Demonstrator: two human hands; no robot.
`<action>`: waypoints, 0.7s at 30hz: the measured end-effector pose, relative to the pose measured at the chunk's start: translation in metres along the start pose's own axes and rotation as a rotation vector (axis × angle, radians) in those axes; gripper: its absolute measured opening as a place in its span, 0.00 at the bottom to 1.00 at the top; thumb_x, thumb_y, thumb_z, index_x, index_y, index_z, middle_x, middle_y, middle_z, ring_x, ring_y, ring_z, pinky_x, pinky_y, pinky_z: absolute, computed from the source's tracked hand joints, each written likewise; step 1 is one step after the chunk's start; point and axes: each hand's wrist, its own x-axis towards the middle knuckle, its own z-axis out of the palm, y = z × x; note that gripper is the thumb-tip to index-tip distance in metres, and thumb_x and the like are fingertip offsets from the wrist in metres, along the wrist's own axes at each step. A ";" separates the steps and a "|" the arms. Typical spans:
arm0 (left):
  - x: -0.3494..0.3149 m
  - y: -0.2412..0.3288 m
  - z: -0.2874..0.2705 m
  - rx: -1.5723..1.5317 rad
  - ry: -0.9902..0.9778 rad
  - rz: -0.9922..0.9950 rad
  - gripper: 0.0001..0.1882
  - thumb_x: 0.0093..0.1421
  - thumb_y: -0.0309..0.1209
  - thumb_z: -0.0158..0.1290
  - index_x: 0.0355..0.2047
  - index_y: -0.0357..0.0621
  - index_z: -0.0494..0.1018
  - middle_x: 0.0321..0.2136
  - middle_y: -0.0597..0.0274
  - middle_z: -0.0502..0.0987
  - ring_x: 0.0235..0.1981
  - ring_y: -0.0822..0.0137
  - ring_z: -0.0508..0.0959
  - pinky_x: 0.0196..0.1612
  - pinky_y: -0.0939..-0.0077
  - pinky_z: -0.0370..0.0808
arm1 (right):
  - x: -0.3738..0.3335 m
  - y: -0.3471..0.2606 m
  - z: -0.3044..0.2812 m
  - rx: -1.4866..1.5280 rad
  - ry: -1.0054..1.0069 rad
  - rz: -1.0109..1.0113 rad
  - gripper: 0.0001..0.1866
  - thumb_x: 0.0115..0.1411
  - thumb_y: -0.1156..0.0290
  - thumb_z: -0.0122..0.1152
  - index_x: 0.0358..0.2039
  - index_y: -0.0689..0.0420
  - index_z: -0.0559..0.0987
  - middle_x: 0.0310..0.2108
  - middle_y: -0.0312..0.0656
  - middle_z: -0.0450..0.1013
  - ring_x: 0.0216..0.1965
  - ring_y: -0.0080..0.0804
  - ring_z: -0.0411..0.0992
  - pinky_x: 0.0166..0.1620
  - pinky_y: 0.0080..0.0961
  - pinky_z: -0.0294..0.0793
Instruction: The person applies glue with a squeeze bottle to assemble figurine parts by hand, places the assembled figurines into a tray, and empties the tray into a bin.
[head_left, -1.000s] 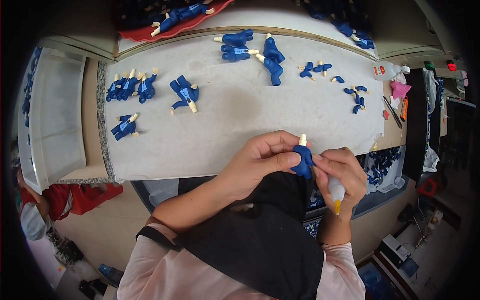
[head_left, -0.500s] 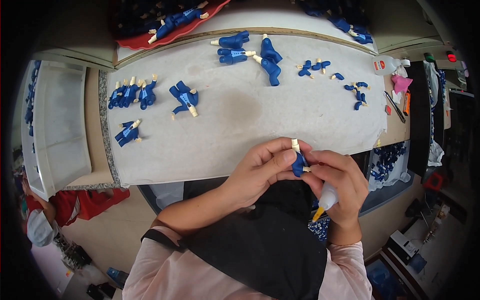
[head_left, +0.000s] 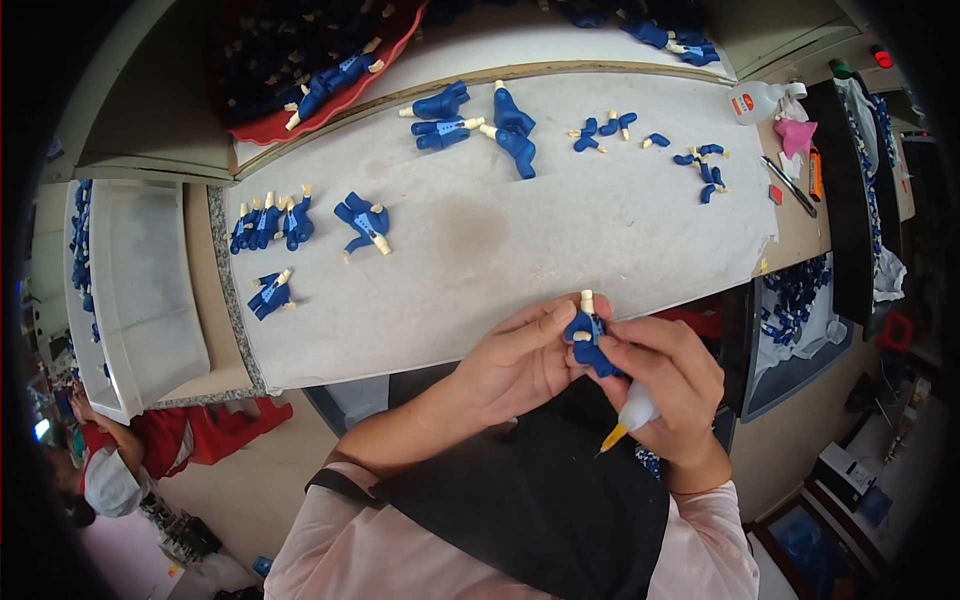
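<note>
Grip closed, left hand (head_left: pixel 525 362) and right hand (head_left: pixel 672 385) pinch, across the tabletop's (head_left: pixel 640 235) five-o'clock edge, a blue figure (head_left: pixel 592 352); the right also cradles a white bottle (head_left: pixel 638 409), its yellow nozzle (head_left: pixel 614 437) toward seven o'clock. Apparently an arm (head_left: pixel 581 337) is being seated; next calls for steady pressure, nozzle clear.

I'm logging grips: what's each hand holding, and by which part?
The left hand holds a blue figure near its shoulder; the right hand pinches its side and grips a squeeze bottle by its body.
</note>
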 end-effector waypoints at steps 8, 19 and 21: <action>0.016 0.007 0.006 -0.189 0.212 -0.062 0.13 0.59 0.35 0.41 0.39 0.39 0.67 0.30 0.64 0.72 0.33 0.74 0.71 0.39 0.81 0.66 | 0.017 0.011 0.001 0.099 0.022 0.198 0.12 0.35 0.83 0.63 0.25 0.65 0.74 0.29 0.45 0.69 0.27 0.35 0.71 0.28 0.21 0.70; 0.008 0.003 -0.011 -0.123 0.012 0.040 0.12 0.57 0.32 0.43 0.39 0.39 0.65 0.36 0.60 0.69 0.39 0.69 0.68 0.45 0.74 0.65 | 0.011 0.004 0.004 0.124 0.023 0.187 0.12 0.37 0.80 0.62 0.27 0.60 0.75 0.30 0.44 0.71 0.29 0.37 0.72 0.32 0.25 0.72; 0.008 0.001 -0.016 -0.107 -0.047 0.063 0.13 0.58 0.32 0.41 0.40 0.38 0.65 0.37 0.58 0.68 0.40 0.65 0.69 0.46 0.72 0.65 | 0.018 0.003 0.001 0.139 0.025 0.147 0.11 0.39 0.79 0.61 0.28 0.60 0.75 0.30 0.44 0.70 0.30 0.37 0.71 0.32 0.25 0.72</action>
